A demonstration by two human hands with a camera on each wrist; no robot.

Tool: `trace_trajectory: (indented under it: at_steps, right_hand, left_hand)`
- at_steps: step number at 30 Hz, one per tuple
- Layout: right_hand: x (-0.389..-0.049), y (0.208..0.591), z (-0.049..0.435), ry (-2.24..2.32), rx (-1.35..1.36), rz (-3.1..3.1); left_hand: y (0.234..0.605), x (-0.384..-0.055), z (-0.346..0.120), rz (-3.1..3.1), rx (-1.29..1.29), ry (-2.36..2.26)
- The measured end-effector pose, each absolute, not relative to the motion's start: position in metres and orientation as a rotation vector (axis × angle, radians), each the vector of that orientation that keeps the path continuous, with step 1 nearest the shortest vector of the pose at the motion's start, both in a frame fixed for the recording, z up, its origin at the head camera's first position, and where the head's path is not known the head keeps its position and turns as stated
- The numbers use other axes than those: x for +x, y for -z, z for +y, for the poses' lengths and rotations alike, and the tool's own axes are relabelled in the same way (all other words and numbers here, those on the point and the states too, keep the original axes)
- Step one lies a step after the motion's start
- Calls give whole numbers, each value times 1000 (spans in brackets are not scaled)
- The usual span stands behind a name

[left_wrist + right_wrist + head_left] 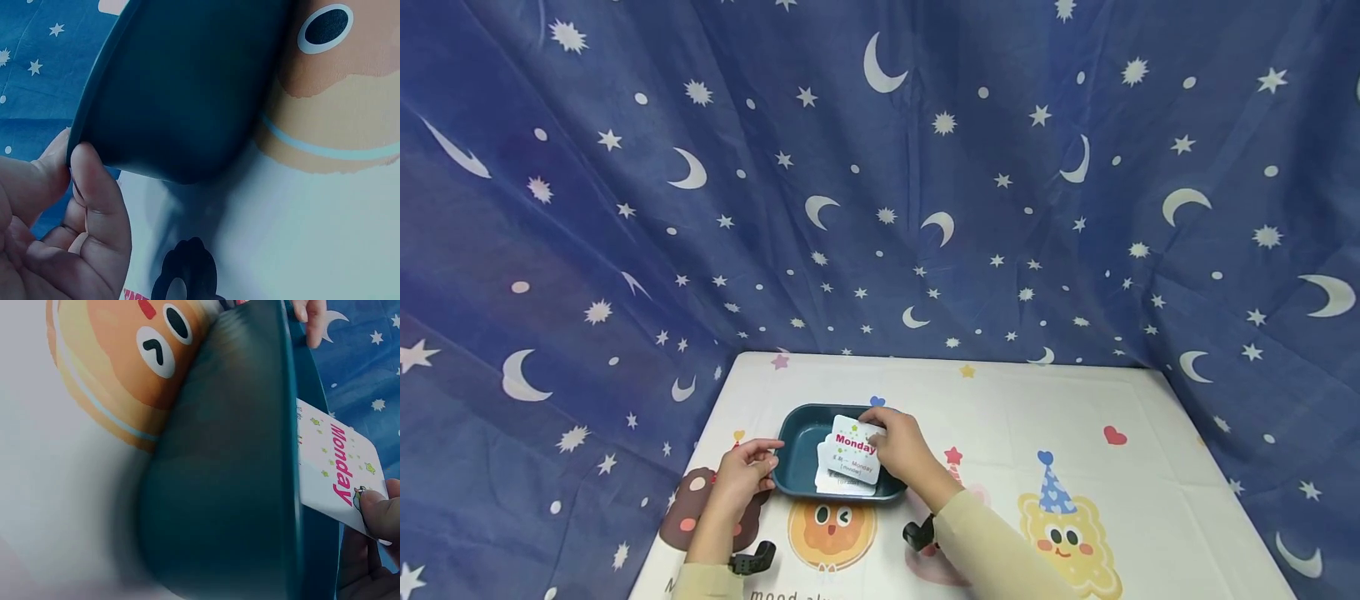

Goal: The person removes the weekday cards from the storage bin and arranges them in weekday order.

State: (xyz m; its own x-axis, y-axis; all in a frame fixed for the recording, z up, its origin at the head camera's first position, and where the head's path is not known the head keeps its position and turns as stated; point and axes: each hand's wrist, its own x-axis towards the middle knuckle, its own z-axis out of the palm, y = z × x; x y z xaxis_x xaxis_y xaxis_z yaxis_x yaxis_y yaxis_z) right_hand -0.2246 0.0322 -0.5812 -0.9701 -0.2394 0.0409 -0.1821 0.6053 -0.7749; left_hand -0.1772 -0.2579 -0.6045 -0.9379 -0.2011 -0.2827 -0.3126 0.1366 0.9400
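My left hand [745, 473] pinches the left end of a dark teal tray [797, 458] with rounded corners. In the left wrist view the thumb and finger [103, 187] are on either side of the tray rim [94, 94]. My right hand [906, 450] reaches over the tray's right side and pinches the upper right corner of a white card [850, 467] printed "Monday" in pink. That card is tilted up above other white cards [842, 487] in the tray. In the right wrist view, the tray wall [237, 475] hides the Monday card's [331, 456] lower edge.
A white tablecloth [1000, 433] with cartoon biscuits and hearts covers the table. Blue curtains [880, 208] with moons and stars hang behind and at both sides. A dark camera mount [752, 558] sits at the left wrist, another [919, 533] at the right.
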Motion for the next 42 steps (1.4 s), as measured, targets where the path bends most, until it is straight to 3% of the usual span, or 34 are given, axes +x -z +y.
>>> trace_trajectory:
  at_steps: [13, 42]
  right_hand:
    - [-239, 571, 53, 1525, -205, 2660]
    - [-286, 554, 126, 1495, -40, 2725]
  left_hand:
    - [607, -177, -259, 2272, -545, -1950]
    - [605, -179, -262, 2215, -540, -1980]
